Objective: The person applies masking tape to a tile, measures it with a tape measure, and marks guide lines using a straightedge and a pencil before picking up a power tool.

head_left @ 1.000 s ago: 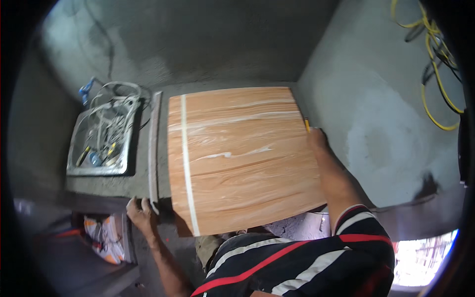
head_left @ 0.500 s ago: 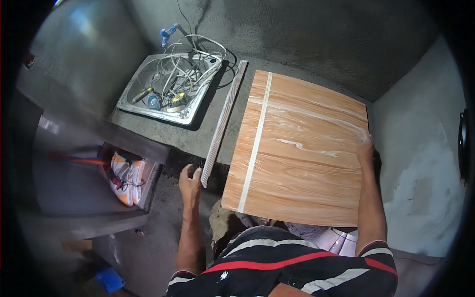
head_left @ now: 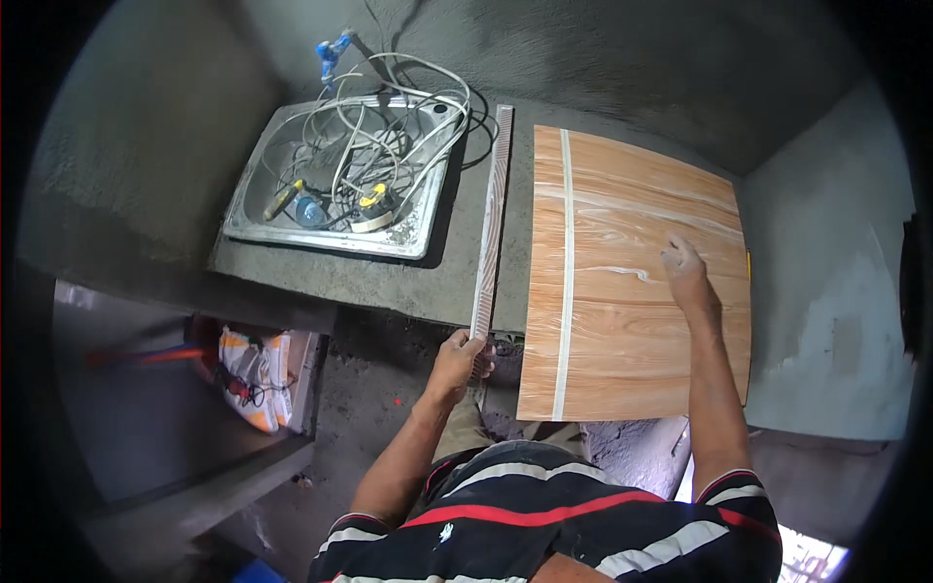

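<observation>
My left hand (head_left: 457,366) grips the near end of a long, narrow strip (head_left: 493,219) with slanted ridges. The strip lies on the grey counter, its near end reaching past the front edge. To its right is a big glossy wood-patterned panel (head_left: 641,340), with a pale band (head_left: 567,262) running along its left side. Its near part juts out over the counter's front edge. Above the panel, right of its middle, my right hand (head_left: 688,275) has its fingers loosely bent and apart, holding nothing. Whether it touches the surface is unclear.
Left on the counter (head_left: 389,287) stands a metal sink (head_left: 243,199) holding tangled pale cable (head_left: 394,146), a yellow-and-black tape measure (head_left: 376,201) and a clear blue item (head_left: 310,211). A blue tap (head_left: 330,56) sticks out behind it. White-and-orange sacks (head_left: 255,374) lie below left.
My left hand has moved right and closed on the ridged strip's near end. My right hand has left the panel's right edge and moved in over its face. The view has shifted.
</observation>
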`<action>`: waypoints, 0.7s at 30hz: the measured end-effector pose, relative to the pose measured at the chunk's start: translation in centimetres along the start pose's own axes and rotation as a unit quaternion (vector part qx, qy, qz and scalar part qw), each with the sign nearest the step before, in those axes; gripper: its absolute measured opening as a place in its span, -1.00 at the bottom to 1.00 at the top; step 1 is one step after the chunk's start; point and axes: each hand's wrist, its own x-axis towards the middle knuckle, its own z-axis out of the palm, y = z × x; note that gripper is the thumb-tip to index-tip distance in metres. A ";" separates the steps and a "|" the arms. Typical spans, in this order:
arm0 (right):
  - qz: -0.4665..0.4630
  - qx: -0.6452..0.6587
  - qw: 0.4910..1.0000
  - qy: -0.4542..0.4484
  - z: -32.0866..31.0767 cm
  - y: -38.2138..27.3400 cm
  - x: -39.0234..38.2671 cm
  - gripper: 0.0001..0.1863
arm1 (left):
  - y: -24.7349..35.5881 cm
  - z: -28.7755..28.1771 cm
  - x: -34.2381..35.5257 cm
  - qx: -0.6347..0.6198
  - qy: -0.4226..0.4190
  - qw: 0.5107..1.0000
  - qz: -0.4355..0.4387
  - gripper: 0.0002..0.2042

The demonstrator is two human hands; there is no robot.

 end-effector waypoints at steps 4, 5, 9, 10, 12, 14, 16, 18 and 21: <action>0.074 -0.036 0.996 -0.037 0.4 -2.2 -3.2 -0.45 | 0.1 -1.0 0.6 -0.005 -0.014 1.000 -0.010 -0.76; 0.090 -0.040 0.994 -0.046 0.7 -2.4 -3.9 -0.46 | 0.1 -1.3 0.7 -0.009 -0.013 1.000 -0.015 -0.76; 0.031 -0.172 0.985 -0.001 2.4 -0.3 -5.8 -0.45 | 0.5 -1.7 1.1 -0.001 -0.039 0.999 -0.020 -0.73; 0.011 -0.195 0.981 0.012 2.8 -0.8 -6.1 -0.46 | 0.7 -1.9 1.0 0.021 -0.043 0.999 -0.016 -0.69; 0.004 -0.229 0.973 0.039 3.2 0.5 -6.9 -0.46 | 1.2 -1.6 0.7 0.061 -0.065 0.996 0.010 -0.61; -0.076 -0.271 0.951 0.131 3.5 4.0 -7.2 -0.48 | 1.2 -2.3 0.1 0.113 -0.077 0.990 0.042 -0.64; 0.046 -0.171 0.983 0.052 4.0 3.8 -8.1 -0.56 | 1.5 -3.4 -2.0 0.090 -0.091 0.991 0.031 -0.61; -0.206 -0.646 0.734 -0.030 8.1 8.0 -7.8 -0.51 | -0.9 -7.4 -2.3 0.073 -0.042 0.995 0.060 -0.63; -0.080 -0.204 0.976 0.012 5.9 -0.4 -8.0 -0.46 | -5.5 -14.4 -2.3 0.014 0.070 0.997 0.019 -0.67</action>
